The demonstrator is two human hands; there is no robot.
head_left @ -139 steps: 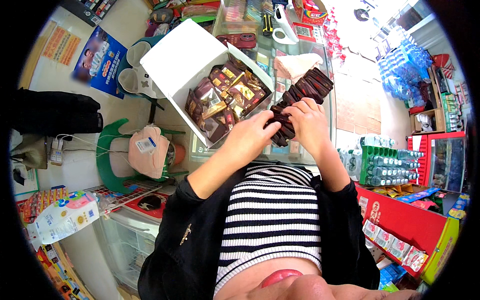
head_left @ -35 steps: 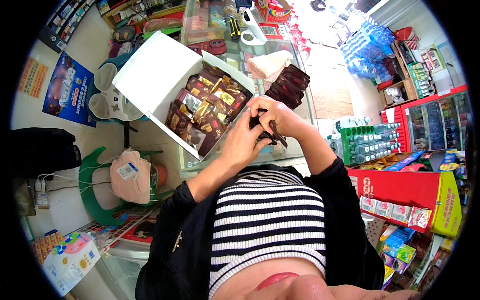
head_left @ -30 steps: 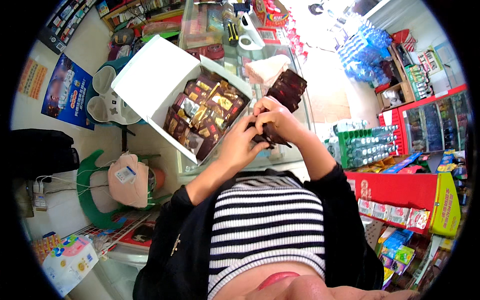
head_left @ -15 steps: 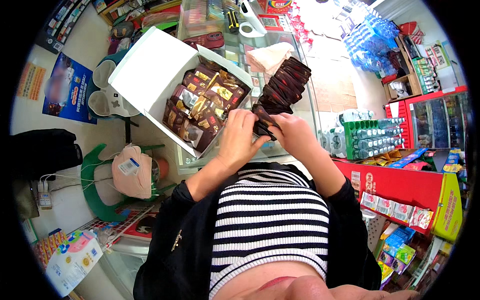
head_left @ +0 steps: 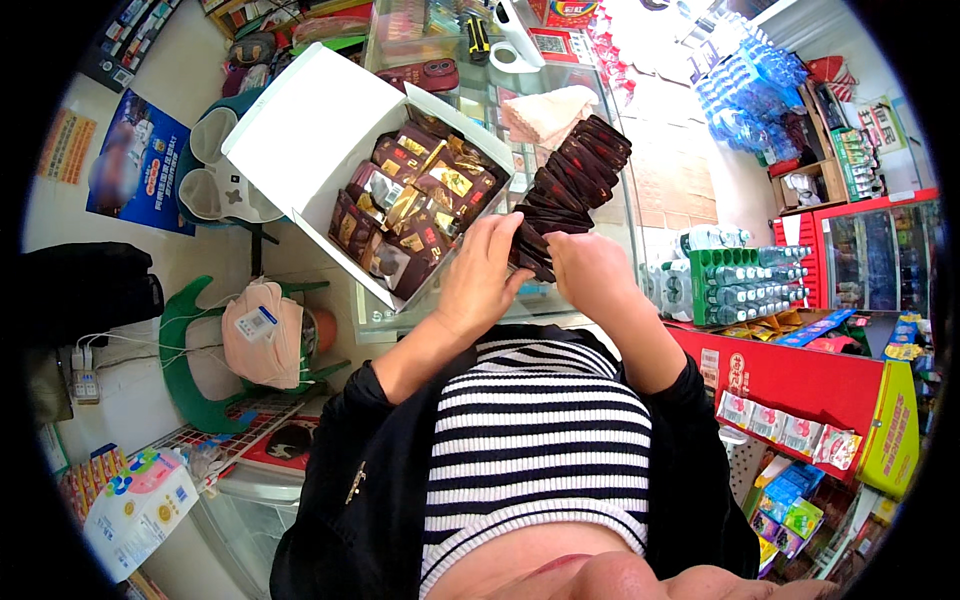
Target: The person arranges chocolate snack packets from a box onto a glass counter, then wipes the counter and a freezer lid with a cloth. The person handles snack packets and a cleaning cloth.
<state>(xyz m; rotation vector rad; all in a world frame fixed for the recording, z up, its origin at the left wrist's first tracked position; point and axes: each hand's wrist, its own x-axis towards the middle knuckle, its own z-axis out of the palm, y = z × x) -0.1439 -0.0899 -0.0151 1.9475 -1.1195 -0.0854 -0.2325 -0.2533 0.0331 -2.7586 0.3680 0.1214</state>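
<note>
A row of dark packets stands just above the middle of the frame, the packets overlapping closely and running from the upper right down to the hands. At its lower end the left hand has its grip around the last packets, fingers on the upper side and thumb below, pinching them between. The right hand is curled against the same end from the right; its fingertips are hidden, so I cannot tell whether its grip is pressed together on a packet.

Just left of the row sits a white box, its lid tipped back toward the upper left, with brown-and-gold packets piled inside. Both row and box rest on a glass-topped surface. A pale pink cloth lies just above the row, and a dark red phone lies above the box.

Farther out, a green chair stands at left, a blue poster hangs at upper left, and a green crate of bottles is at right, above a red display stand.
</note>
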